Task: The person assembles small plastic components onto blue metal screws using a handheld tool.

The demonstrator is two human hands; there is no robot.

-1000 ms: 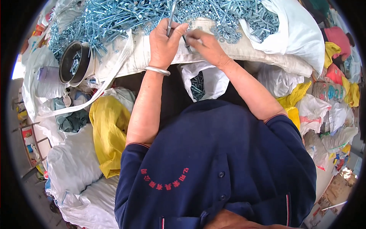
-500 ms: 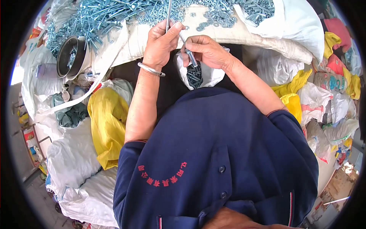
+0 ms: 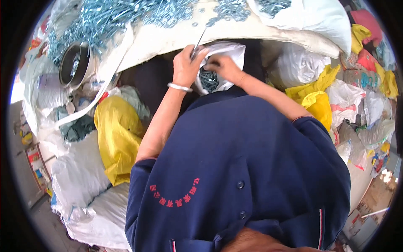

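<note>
My left hand (image 3: 187, 67), with a silvery bangle at its wrist, is closed round a thin metal rod (image 3: 201, 39). The rod slants up and to the right, toward the edge of the cream-coloured work surface; whether it is a long bolt I cannot tell. Just right of it, my right hand (image 3: 226, 67) is over the mouth of a white bag (image 3: 237, 53). Motion blurs its bent fingers, so I cannot see whether they hold anything. Dark grey metal fasteners (image 3: 210, 80) lie inside the bag, close below both hands.
A heap of long bolts (image 3: 105, 21) covers the surface's far left, with nuts and washers (image 3: 233, 10) to its right. A dark round pan (image 3: 73, 65) stands tilted at left. Yellow sacks (image 3: 117, 138) and white bags (image 3: 300, 63) crowd both sides.
Both hands have moved down closer to the bag. My right hand has left the bolt-like piece it was gripping beside my left hand. The view has shifted slightly.
</note>
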